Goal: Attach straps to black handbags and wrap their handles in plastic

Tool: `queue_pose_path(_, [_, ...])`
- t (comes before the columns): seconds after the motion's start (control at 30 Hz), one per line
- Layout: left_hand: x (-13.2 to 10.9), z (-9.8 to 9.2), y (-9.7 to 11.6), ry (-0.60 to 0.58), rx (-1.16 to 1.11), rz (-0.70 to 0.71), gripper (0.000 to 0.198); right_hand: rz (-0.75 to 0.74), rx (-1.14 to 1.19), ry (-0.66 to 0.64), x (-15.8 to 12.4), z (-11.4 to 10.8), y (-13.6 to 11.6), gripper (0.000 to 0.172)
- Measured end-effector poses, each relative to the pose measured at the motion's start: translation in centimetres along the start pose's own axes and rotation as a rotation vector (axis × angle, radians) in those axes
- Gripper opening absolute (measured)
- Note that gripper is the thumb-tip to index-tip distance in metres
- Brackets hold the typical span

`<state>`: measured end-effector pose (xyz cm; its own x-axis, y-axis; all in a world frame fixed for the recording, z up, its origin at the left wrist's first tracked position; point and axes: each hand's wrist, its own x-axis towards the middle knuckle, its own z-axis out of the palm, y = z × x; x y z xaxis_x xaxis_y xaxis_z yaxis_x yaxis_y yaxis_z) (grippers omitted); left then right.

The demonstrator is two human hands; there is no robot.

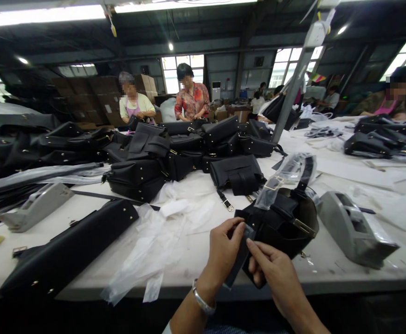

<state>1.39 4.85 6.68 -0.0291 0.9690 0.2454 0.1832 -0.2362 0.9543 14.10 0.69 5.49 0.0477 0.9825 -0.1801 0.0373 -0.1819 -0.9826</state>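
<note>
My left hand (223,248) is closed, thumb and forefinger pinching the edge of a black strap (236,271) with clear plastic film over it. Across from it, my right hand (274,266) is closed on the same strap from the other side, its thumb on the film. The strap lies beside a black handbag (282,227), which rests open and tilted on the table just beyond my hands. Clear plastic wrap (274,185) covers the bag's gold buckle and part of its handle (307,174). The fingertips partly hide the strap.
A grey tape dispenser (354,232) stands at right, another tape dispenser (37,206) at left. One black bag (80,246) lies front left, beside thin white sheets (150,250). Piled black bags (143,144) span the table's far side. People work beyond; a metal post (295,83) rises right.
</note>
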Motion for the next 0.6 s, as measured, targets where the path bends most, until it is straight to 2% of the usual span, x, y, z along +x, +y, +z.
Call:
queue_pose_path(0.1, [-0.6,-0.6,-0.6,-0.016,-0.012,-0.056,0.033,0.018,0.021,0.024,-0.2,-0.1,0.0,0.047])
queue_pose_path(0.27, [-3.3,-0.6,-1.9,-0.147,-0.205,-0.249,0.035,0.000,0.024,0.024,-0.5,-0.2,0.2,0.049])
queue_pose_path(0.33, [-4.2,-0.1,-2.2,-0.113,-0.288,-0.305,0.033,-0.010,0.016,0.026,-0.5,-0.3,0.3,0.049])
queue_pose_path(0.4, [-4.7,0.2,-2.2,-0.030,-0.316,-0.323,0.032,-0.011,0.005,0.030,-0.5,-0.3,0.4,0.049])
queue_pose_path(0.5, [-4.9,0.5,-2.1,0.071,-0.250,-0.264,0.025,-0.010,0.009,0.023,-0.4,-0.4,0.5,0.047])
queue_pose_path(0.6, [-5.0,0.4,-2.1,0.154,-0.060,-0.045,0.011,-0.007,0.027,0.019,-0.2,-0.3,0.6,0.047])
